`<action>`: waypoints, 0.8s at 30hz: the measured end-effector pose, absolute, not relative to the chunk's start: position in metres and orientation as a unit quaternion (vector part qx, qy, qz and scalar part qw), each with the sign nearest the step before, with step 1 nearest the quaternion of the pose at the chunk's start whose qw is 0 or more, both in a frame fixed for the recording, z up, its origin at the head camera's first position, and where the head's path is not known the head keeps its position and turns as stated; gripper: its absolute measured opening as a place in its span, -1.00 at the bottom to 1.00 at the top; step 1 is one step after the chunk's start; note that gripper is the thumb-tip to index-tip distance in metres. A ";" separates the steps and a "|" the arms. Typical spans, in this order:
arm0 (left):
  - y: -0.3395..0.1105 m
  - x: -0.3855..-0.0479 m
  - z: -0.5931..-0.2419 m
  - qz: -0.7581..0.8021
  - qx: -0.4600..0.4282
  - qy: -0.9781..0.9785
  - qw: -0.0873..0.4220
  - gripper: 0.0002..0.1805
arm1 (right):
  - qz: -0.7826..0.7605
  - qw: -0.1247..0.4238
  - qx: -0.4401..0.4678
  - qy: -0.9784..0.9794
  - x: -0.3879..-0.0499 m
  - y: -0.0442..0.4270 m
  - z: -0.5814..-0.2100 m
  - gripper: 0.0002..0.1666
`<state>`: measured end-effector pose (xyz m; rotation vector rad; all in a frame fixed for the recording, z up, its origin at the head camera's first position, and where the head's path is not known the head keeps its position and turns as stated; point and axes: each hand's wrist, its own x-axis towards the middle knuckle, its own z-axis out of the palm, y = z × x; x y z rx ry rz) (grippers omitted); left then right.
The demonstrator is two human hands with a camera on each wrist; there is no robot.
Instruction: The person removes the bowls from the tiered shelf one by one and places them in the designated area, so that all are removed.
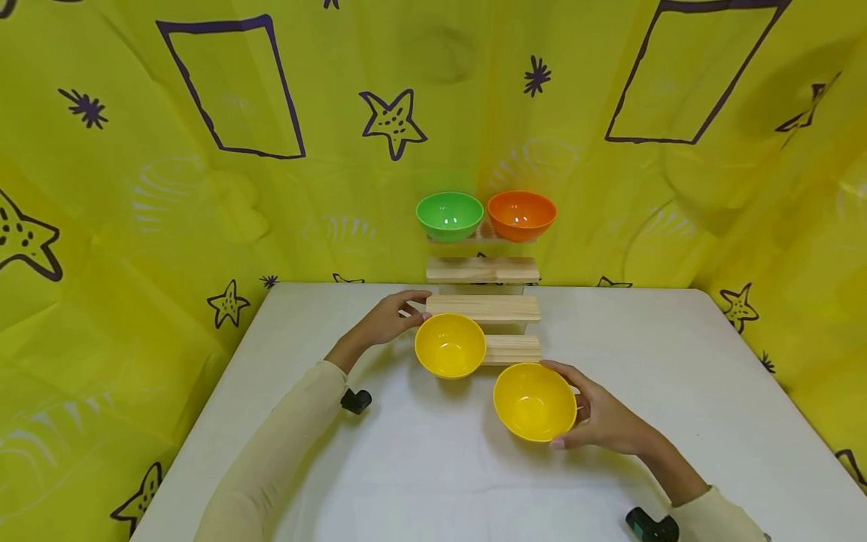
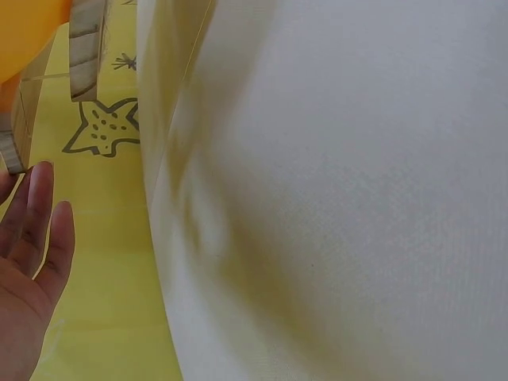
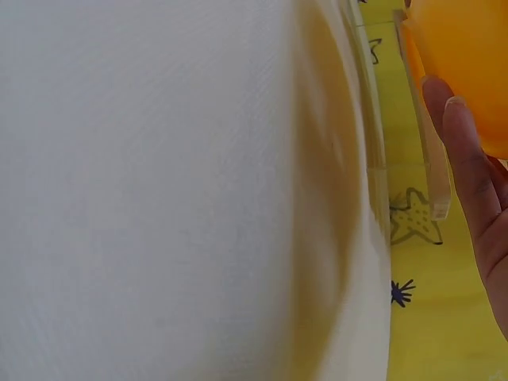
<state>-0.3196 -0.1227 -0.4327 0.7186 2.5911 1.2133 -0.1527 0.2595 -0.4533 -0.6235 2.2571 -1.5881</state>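
My right hand (image 1: 603, 414) holds a yellow bowl (image 1: 535, 403) by its right side, thumb at the near rim and fingers on the far side. That bowl is in front of a stepped wooden rack (image 1: 482, 307). Another yellow bowl (image 1: 450, 346) is at the left of the rack's lowest slat; what bears it is hidden. My left hand (image 1: 389, 318) is beside the rack, its thumb at this bowl's rim and its fingertips at a slat's left end. In the left wrist view, the fingers (image 2: 38, 210) look nearly straight.
A green bowl (image 1: 450, 216) and an orange bowl (image 1: 521, 216) stand side by side on the top slat. Behind the white table (image 1: 433, 482) hangs a yellow patterned sheet (image 1: 460, 98), which also runs along both sides. Dark devices (image 1: 355, 401) are at both wrists.
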 end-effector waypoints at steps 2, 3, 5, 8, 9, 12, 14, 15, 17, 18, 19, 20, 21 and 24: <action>-0.122 -0.320 -0.432 0.409 0.242 0.874 0.096 -0.43 | -0.549 0.149 -0.222 0.792 -0.152 0.258 -0.454 0.24; -0.122 -0.320 -0.432 0.409 0.242 0.874 0.096 -0.43 | -0.548 0.148 -0.224 0.792 -0.152 0.258 -0.454 0.25; -0.122 -0.319 -0.432 0.410 0.240 0.875 0.097 -0.43 | -0.547 0.147 -0.229 0.792 -0.151 0.257 -0.455 0.25; -0.123 -0.320 -0.432 0.411 0.240 0.874 0.099 -0.42 | -0.553 0.155 -0.238 0.783 -0.150 0.255 -0.456 0.24; -0.123 -0.319 -0.432 0.411 0.240 0.874 0.099 -0.42 | -0.555 0.159 -0.241 0.780 -0.150 0.255 -0.456 0.24; -0.123 -0.320 -0.432 0.410 0.242 0.874 0.098 -0.42 | -0.559 0.169 -0.247 0.773 -0.150 0.253 -0.457 0.25; -0.123 -0.320 -0.433 0.410 0.243 0.874 0.097 -0.43 | -0.557 0.172 -0.249 0.773 -0.149 0.252 -0.457 0.26; -0.123 -0.320 -0.433 0.410 0.244 0.874 0.097 -0.43 | -0.555 0.173 -0.250 0.775 -0.149 0.251 -0.458 0.27; -0.123 -0.321 -0.434 0.410 0.244 0.874 0.096 -0.43 | -0.550 0.175 -0.251 0.777 -0.149 0.250 -0.458 0.28; -0.123 -0.321 -0.434 0.410 0.244 0.873 0.096 -0.43 | -0.549 0.177 -0.252 0.777 -0.149 0.249 -0.458 0.29; -0.123 -0.321 -0.434 0.410 0.244 0.873 0.097 -0.43 | -0.548 0.180 -0.254 0.776 -0.149 0.248 -0.459 0.29; -0.123 -0.321 -0.433 0.411 0.244 0.873 0.097 -0.43 | -0.548 0.183 -0.255 0.775 -0.148 0.247 -0.459 0.29; -0.123 -0.321 -0.433 0.411 0.244 0.873 0.098 -0.42 | -0.549 0.186 -0.257 0.774 -0.148 0.246 -0.459 0.29; -0.123 -0.321 -0.432 0.409 0.244 0.874 0.099 -0.42 | -0.549 0.190 -0.264 0.770 -0.148 0.244 -0.460 0.28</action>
